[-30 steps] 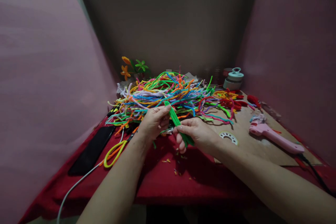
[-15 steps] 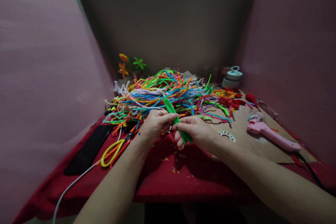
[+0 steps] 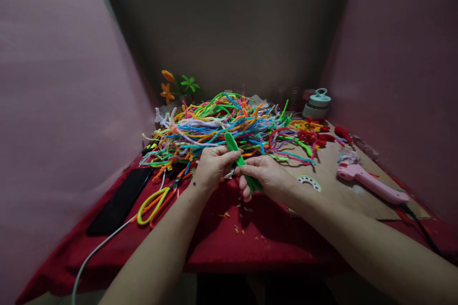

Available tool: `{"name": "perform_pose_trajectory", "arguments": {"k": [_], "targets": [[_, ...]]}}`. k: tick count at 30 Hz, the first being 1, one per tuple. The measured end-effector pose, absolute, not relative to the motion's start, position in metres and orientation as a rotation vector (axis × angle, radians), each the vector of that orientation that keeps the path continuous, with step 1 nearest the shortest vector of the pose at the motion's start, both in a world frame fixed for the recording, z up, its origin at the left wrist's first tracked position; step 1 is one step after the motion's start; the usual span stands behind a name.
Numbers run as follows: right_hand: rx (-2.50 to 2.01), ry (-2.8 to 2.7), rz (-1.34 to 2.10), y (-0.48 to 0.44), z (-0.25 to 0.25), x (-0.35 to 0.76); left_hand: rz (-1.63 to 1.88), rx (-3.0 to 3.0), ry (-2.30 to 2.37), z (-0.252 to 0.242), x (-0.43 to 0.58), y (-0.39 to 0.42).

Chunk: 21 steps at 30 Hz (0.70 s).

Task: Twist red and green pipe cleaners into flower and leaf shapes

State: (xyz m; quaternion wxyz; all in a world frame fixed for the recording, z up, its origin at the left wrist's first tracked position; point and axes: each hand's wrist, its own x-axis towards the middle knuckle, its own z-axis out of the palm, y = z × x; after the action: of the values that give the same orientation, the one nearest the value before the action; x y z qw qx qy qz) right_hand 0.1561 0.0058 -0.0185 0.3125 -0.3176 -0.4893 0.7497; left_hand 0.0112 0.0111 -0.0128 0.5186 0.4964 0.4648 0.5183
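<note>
the left hand (image 3: 213, 164) and right hand (image 3: 265, 171) both pinch a green strip (image 3: 234, 145). yellow-handled scissors (image 3: 166, 191) lie near the phone (image 3: 119, 202).

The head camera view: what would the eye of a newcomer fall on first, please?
Most likely the big heap of many-coloured fuzzy stems, spread across the red-covered table. Just in front of it, the left hand and the right hand hold a bright green fuzzy strip. At the right, a pink tool lies on a brown board.
</note>
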Motion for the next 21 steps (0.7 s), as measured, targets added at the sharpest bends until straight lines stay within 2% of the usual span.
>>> {"name": "perform_pose_trajectory", "arguments": {"k": [5,15,21], "targets": [[-0.835,-1.294,1.964,0.0061,-0.0209,0.1567,0.960,1.045,1.030,-0.0137,0.0091,0.0113],[-0.766,-1.228,2.002,0.0112,-0.0278,0.1555,1.177,1.184,1.216,-0.0107,0.0162,0.0079],[-0.880,-1.199,1.923,0.0106,-0.0265,0.1566,1.223,1.158,1.240,-0.0091,0.0181,0.0067]]}}
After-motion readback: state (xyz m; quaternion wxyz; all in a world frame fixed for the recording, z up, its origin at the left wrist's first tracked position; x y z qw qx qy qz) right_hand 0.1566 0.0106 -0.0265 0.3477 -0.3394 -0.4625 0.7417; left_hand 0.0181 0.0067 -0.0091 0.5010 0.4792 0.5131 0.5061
